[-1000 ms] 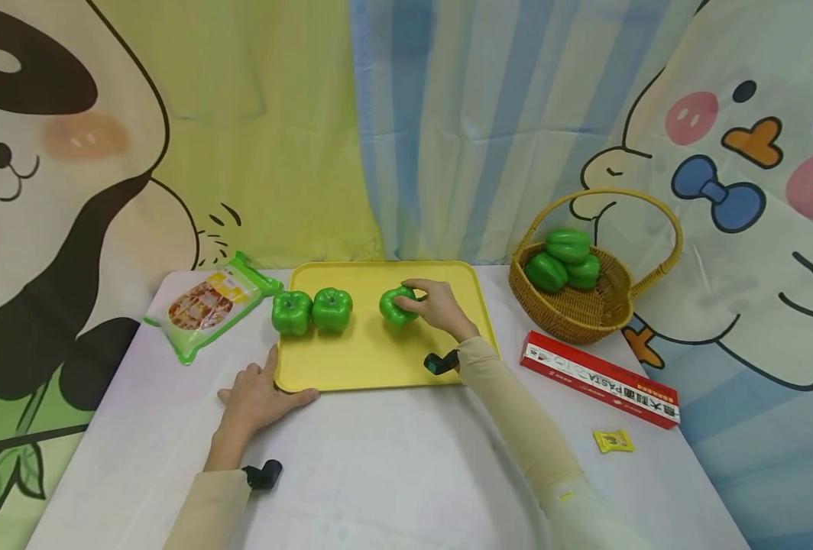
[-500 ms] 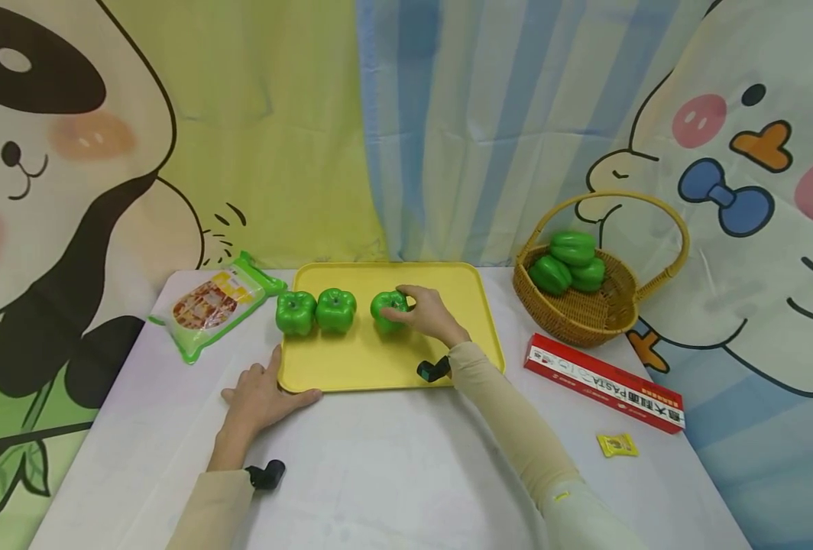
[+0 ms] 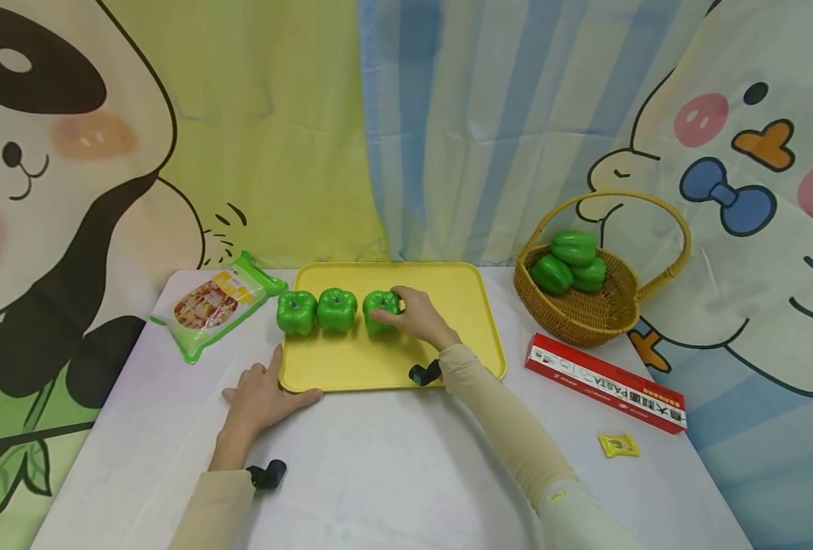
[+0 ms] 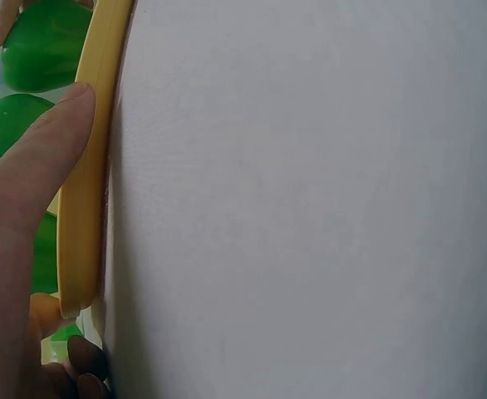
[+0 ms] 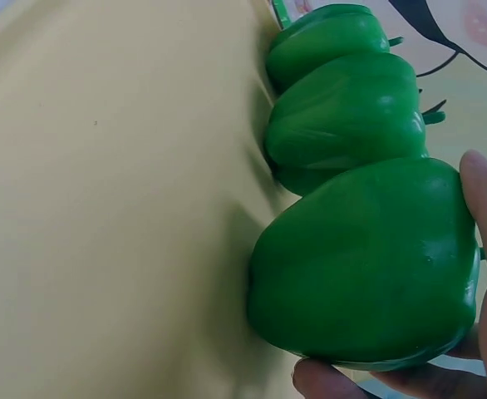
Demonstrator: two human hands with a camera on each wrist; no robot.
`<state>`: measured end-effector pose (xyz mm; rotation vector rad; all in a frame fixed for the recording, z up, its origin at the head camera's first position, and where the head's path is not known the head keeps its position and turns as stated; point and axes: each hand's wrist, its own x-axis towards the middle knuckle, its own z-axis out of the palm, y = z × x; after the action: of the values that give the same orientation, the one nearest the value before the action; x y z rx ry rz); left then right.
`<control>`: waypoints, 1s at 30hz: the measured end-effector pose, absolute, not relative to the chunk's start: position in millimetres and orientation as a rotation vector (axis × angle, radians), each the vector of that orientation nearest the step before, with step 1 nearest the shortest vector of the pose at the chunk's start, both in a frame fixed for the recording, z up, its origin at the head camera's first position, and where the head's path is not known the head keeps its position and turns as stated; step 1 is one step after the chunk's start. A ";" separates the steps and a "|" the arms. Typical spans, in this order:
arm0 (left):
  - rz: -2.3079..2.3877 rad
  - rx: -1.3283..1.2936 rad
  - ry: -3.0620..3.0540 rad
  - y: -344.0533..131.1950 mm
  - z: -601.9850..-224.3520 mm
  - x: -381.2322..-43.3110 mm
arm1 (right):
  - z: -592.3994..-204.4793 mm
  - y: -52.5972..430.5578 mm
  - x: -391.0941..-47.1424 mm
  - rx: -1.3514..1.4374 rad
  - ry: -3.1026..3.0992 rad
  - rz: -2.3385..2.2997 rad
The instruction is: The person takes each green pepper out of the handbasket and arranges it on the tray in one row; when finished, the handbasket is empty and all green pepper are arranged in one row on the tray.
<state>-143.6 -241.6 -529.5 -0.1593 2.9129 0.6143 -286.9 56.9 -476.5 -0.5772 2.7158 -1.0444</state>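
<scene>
Room on the yellow tray (image 3: 464, 305)'s far right.
Two green peppers (image 3: 337, 310) block the far left; the right hand (image 3: 418, 315) and the held pepper (image 3: 379, 304) fill the middle. The left hand (image 3: 260, 395) blocks the near left corner — just a thin gap divides tray and basket (image 3: 563, 321).

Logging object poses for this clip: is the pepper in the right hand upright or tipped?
Upright: in the right wrist view, the held pepper has its base toward the tray and its stem pointing away.

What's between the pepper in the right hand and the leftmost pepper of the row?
One green pepper, standing on the yellow tray; the head and right wrist views show it.
</scene>
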 end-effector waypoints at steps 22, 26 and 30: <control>0.613 -0.160 2.923 -242.4 -531.1 -141.9 | -477.2 39.4 -288.4 -0.525 2.729 -1.032; 0.609 -0.161 2.921 -242.1 -530.4 -142.9 | -476.8 37.7 -289.2 -0.518 2.727 -1.033; 0.596 -0.169 2.921 -242.3 -530.5 -144.3 | -476.7 37.0 -289.9 -0.524 2.725 -1.034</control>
<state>-144.3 -242.3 -530.5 -0.1685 2.9205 0.5961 -289.9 37.0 -476.7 -0.5235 2.7254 -1.0340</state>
